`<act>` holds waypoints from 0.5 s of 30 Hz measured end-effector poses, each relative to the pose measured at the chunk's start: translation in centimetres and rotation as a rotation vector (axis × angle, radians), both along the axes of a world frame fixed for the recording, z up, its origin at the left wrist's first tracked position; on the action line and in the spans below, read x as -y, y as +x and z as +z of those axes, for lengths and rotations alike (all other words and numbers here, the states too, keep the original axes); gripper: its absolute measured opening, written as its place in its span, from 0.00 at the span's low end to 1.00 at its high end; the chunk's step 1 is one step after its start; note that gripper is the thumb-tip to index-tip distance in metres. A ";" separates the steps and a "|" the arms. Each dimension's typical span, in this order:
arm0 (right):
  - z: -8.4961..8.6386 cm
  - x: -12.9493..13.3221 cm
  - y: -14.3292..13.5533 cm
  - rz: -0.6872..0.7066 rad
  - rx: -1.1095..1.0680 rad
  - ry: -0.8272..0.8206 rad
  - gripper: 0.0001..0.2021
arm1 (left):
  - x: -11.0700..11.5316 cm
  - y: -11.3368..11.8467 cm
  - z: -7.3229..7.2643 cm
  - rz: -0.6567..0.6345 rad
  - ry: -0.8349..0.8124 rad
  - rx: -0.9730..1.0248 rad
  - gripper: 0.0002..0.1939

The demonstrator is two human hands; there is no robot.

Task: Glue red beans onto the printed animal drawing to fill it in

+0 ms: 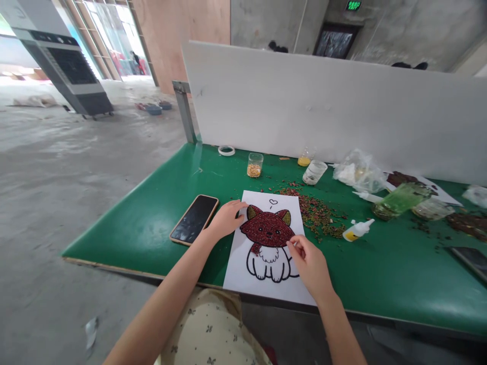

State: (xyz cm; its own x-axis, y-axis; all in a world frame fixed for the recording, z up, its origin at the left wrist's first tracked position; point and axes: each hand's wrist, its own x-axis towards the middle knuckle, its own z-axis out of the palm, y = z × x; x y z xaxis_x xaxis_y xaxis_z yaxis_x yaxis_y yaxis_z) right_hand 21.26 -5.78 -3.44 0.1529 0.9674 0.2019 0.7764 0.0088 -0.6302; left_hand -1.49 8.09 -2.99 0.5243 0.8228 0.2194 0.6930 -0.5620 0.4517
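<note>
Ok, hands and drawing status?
Left hand beside drawn animal's head, right hand at its cheek. Head mostly dark red, body mostly white. Glue bottle off paper.

Daylight from the upper left glares on the floor point(125, 139), and wide-angle distortion stretches the edges.

It looks like a craft workshop here, set up in a rough, unfinished-looking hall: bare concrete floor point(140, 147), raw grey wall point(270, 20), a green exit sign point(353, 5) glowing up high, a tall air cooler point(72, 71) standing off to the left! And across the green worktop point(148, 218), backed by a white partition point(289, 96), here's the craft gear: scattered grains point(321, 215), clear cups point(254, 166), a glue bottle point(357, 231), a part-filled animal picture point(268, 230).
</note>
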 end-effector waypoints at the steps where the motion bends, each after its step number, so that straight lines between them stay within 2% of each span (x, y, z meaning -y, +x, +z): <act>1: 0.0 0.1 -0.1 0.007 -0.023 -0.002 0.12 | 0.0 0.0 0.1 0.003 -0.007 0.002 0.20; 8: 0.3 0.0 -0.3 0.014 -0.121 -0.020 0.12 | 0.1 0.1 0.3 0.021 -0.022 0.013 0.21; 15: 0.0 0.1 -0.2 0.022 -0.110 -0.008 0.11 | -0.1 -0.1 0.0 -0.002 -0.004 0.027 0.21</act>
